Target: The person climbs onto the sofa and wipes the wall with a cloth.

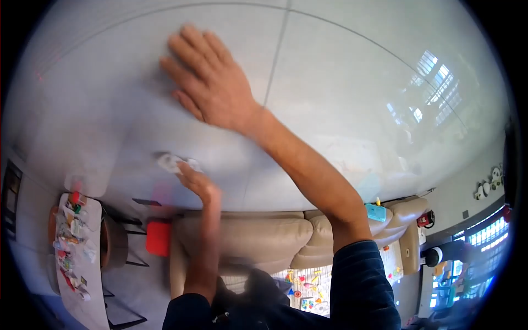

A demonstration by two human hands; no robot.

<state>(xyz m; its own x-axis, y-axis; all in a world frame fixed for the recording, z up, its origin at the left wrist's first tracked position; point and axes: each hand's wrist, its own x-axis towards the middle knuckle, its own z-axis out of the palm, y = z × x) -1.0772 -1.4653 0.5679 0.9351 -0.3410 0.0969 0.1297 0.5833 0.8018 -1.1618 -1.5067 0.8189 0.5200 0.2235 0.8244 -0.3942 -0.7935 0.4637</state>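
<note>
A pale, glossy tiled surface (324, 71) fills the upper view, with thin dark joints across it. Against it or just over it lies my right hand (209, 80), palm toward the tiles, its fingers spread and nothing seen in them. Lower and to the left, my left hand (195, 180) presses a crumpled white cloth (169, 161) to the same surface. The fingers of that hand are partly blurred and bent around the cloth.
Below the hands is a beige sofa (258, 236), with a red seat (158, 238) at its left end. Farther left, a long table (94, 247) carries many small items. Toys lie on a striped mat (322, 275). A light blue container (376, 212) rests at the sofa's back.
</note>
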